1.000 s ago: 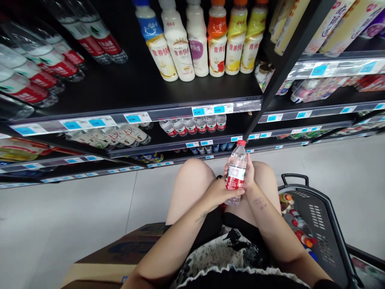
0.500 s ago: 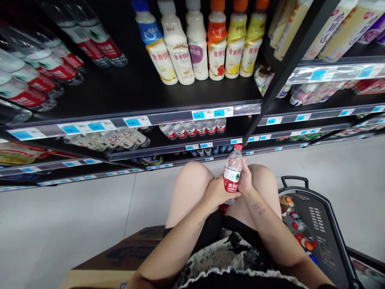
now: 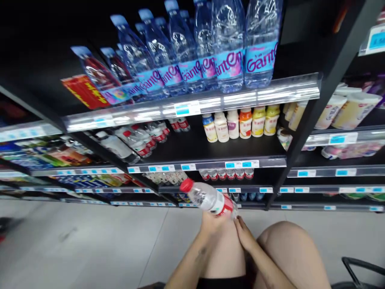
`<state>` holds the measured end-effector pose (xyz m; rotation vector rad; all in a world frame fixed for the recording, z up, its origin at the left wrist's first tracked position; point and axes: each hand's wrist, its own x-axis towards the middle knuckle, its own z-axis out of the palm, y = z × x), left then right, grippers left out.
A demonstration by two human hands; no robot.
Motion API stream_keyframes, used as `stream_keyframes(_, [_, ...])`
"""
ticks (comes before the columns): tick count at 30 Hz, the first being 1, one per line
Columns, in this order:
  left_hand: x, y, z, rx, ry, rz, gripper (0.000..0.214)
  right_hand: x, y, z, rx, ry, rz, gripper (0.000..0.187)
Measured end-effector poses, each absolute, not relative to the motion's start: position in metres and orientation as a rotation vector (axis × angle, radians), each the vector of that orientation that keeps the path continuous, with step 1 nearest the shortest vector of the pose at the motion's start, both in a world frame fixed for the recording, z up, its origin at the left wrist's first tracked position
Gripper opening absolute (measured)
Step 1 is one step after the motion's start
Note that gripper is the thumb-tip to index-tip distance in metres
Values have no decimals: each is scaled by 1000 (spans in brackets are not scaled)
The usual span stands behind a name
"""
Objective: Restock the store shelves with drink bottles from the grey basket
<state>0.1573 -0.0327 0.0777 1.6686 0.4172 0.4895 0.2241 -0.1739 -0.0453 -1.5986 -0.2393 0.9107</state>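
My left hand (image 3: 214, 221) is closed around a clear plastic water bottle (image 3: 206, 196) with a red cap and a red-and-white label. The bottle tilts, its cap pointing to the upper left and its base to the right, above my left knee. My right hand (image 3: 245, 234) has its fingers stretched out beside the bottle's base, close to my left leg; whether it touches the bottle is unclear. Motion blurs the bottle and my left hand.
Shelves ahead carry large blue Ganten bottles (image 3: 180, 48), a row of milk drink bottles (image 3: 245, 124) and red-labelled water bottles (image 3: 144, 142). Price tags line the shelf edges. A black basket handle (image 3: 361, 265) shows at the lower right, and pale floor tiles (image 3: 120, 241) lie below.
My left hand has tipped the bottle from upright toward the left and raised it. My right hand has come off the bottle's side to near its base. The view has tilted up toward higher shelves.
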Motion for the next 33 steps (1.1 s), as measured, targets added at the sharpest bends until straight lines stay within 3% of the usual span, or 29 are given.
stream_keyframes(3, [165,28,117,1877,564,862,53,220,-168,-60,-1739,-313,937,79])
stream_keyframes(10, [228,154,175,1941,831,1053,43,224,-158,-78,-1840,-324,884,92])
stream_keyframes(19, [275,217,158,2005,997,952,50,224,-158,-86,-1810,-325,861,97])
stream_keyframes(25, [280,238,159,2006,1066,940,75,226,-160,-92,-1832,-265,872,102])
stream_keyframes(33, [273,265,167,2047,1262,1046,66,226,-160,-96,-1756,-349,906,88])
